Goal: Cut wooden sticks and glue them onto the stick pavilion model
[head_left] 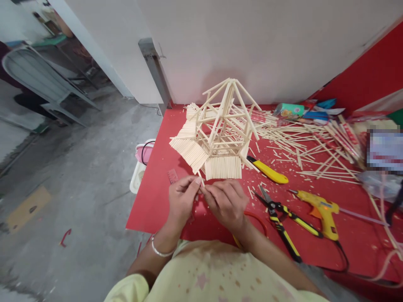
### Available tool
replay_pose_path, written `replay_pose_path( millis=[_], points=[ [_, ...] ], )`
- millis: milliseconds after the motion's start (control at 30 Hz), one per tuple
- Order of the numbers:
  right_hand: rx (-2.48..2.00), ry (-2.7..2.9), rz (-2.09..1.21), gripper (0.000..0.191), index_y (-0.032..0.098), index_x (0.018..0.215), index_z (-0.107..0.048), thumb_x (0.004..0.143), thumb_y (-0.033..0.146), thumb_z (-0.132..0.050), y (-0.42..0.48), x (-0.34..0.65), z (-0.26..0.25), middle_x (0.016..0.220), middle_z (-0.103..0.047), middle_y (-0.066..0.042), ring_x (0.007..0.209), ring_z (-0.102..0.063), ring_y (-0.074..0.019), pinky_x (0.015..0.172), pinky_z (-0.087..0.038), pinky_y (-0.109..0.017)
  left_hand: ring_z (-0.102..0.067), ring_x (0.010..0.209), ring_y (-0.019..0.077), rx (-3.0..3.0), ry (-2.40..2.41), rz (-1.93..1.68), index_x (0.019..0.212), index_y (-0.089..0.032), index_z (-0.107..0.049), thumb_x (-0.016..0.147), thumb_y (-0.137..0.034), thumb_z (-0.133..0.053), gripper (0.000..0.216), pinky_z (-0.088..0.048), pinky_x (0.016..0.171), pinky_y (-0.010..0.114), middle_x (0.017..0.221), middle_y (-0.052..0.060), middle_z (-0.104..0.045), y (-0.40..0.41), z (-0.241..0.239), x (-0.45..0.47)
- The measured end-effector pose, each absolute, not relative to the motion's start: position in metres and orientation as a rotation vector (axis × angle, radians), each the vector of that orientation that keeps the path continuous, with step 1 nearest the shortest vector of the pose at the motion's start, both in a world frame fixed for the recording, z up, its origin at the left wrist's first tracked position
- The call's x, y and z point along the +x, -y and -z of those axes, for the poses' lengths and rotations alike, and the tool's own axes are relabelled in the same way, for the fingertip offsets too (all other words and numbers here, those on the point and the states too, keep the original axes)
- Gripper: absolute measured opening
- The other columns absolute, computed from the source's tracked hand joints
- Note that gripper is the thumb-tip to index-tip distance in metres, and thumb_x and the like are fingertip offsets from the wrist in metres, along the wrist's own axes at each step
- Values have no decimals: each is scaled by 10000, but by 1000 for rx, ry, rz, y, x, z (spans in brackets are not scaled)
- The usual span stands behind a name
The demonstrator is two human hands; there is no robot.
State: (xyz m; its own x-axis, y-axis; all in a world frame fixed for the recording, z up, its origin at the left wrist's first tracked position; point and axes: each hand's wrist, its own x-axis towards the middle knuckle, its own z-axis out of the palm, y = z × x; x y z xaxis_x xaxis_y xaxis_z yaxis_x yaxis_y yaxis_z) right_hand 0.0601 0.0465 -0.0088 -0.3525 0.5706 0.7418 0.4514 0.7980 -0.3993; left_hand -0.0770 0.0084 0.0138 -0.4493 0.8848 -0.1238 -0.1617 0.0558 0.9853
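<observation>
A model house built of thin wooden sticks [218, 130] stands on the red table [157, 197], its roof frame open and slatted panels hanging off its left and front. My left hand [181, 199] and my right hand [227, 201] meet just in front of it, both pinched on a short wooden stick [201, 183] held between the fingertips. A bangle circles my left wrist.
To the right lie a yellow utility knife [269, 171], yellow-handled cutters [280, 220], a yellow glue gun [321, 209] with its cord, and several loose sticks [315, 155]. A white tub [138, 167] sits off the table's left edge, above the concrete floor. A grey chair [40, 79] stands far left.
</observation>
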Motion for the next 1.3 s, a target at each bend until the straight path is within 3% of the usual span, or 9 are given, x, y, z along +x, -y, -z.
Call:
replay_pose_path(
  millis=[233,367,500,667,833,1067,1300],
  points=[
    [-741,2020,-159,337,237,1118,-657,811,168,-780,-42,63,10,936,-743,-33,833,-646,-177,781,-537,-335,-479,540,74,708,-1455,-1550,701,-159,-710,816,-327,-775,214,-383,525,192,605,-18,-598,-6,-6,-77],
    [-748,2029,-143,372,230,1166,-653,819,161,-766,-41,66,11,950,-751,-38,835,-660,-176,787,-544,-336,-456,520,76,718,-1422,-1575,728,-152,-725,843,-377,-744,254,-371,512,203,583,-21,-565,-6,-5,-73],
    [-729,1885,-222,302,231,1127,-621,859,117,-701,-43,73,5,941,-763,-33,873,-707,-168,823,-561,-341,-419,512,83,772,-1464,-1592,1017,-152,-770,921,-404,-634,303,-335,496,211,582,-32,-512,-6,-9,-70],
    [-737,1818,-461,102,224,1057,-557,985,161,-521,-45,74,-4,1154,-754,-110,957,-738,-159,755,-579,-280,-419,509,98,883,-1559,-1504,1288,-143,-692,968,-462,-539,478,-340,501,225,567,-33,-515,-4,-11,-66],
    [-801,1879,-688,89,219,1006,-549,1029,257,-472,-43,68,3,1262,-710,-152,701,-726,-114,586,-529,-218,-466,526,109,940,-1608,-1474,1322,-199,-678,1006,-512,-435,506,-367,532,238,596,-26,-548,-3,-10,-63],
    [-829,1893,-745,113,214,987,-544,1031,255,-448,-48,67,9,1270,-709,-134,669,-711,-108,597,-504,-234,-442,519,126,838,-1475,-1552,1272,-157,-704,1002,-627,-314,668,-365,522,258,569,-13,-521,-5,-3,-62],
    [-843,1822,-875,86,221,996,-557,1013,235,-473,-48,68,9,1294,-701,-110,528,-620,-72,521,-471,-218,-469,521,125,798,-1422,-1573,1229,-152,-717,984,-660,-328,686,-371,512,251,578,-3,-545,-5,-1,-61]
  ],
)
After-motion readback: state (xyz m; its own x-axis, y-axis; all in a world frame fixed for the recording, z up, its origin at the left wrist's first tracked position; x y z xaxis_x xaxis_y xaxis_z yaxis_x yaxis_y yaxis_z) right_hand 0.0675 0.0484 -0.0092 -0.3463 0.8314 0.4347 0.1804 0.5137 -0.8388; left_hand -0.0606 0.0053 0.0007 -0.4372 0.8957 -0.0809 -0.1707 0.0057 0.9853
